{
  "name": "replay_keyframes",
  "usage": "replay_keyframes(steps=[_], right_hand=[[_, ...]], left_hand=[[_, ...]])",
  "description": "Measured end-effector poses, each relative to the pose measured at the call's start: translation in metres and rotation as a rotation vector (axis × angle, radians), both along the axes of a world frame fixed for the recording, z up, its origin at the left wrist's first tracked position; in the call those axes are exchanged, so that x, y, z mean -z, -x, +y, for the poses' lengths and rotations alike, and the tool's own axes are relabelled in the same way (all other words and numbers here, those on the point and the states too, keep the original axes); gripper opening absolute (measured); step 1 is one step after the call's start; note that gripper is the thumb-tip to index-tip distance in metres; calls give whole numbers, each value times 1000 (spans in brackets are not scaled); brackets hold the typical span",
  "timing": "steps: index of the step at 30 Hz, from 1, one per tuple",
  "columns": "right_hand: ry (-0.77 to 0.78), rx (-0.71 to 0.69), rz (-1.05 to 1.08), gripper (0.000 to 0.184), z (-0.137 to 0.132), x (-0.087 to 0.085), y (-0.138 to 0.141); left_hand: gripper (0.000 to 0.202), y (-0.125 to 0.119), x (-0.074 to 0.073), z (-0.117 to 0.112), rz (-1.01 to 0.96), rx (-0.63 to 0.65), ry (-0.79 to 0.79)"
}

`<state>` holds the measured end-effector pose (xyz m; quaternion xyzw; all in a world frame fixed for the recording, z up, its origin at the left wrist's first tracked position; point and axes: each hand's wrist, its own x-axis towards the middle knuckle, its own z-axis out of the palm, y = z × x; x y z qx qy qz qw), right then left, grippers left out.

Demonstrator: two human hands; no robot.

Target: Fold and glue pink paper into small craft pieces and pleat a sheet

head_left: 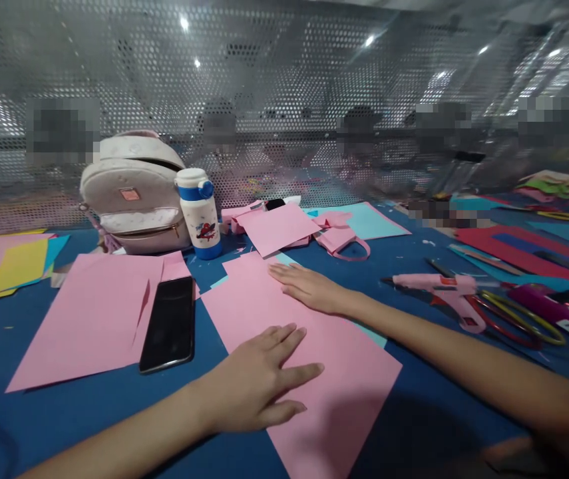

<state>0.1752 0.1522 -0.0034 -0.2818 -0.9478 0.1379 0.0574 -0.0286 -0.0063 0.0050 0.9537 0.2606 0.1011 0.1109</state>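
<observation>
A long sheet of pink paper point(354, 372) lies aslant on the blue table in front of me. My left hand point(259, 382) rests on its near left part, palm down with the fingers spread. Farther up the same sheet, my right hand point(309, 286) lies flat with its fingers stretched out to the left. Light blue paper point(371, 334) peeks out from under the pink sheet at its right edge. To the left are a black smartphone point(169, 326) and another pink sheet point(89, 313), which has a slit near its right side.
A white backpack point(134, 193) and a water bottle point(198, 216) stand at the back. Pink paper pieces point(284, 226) are heaped behind my hands. On the right lie a pink glue gun point(438, 286), scissors point(524, 322) and a purple tool point(556, 309). Yellow paper point(19, 266) sits far left.
</observation>
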Motion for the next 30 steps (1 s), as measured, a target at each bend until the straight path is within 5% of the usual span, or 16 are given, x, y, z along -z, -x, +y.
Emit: replay_keyframes(steps=[6, 15, 19, 30], right_hand=[[-56, 30, 38, 52, 42, 4, 38], [-120, 35, 87, 50, 46, 13, 43], [-136, 22, 107, 49, 41, 10, 42], [-169, 37, 215, 42, -13, -10, 20]], left_hand=[[56, 2, 5, 2, -24, 7, -15], [67, 5, 12, 9, -2, 90, -259], [35, 11, 12, 11, 13, 134, -459], [21, 5, 6, 18, -85, -4, -590]])
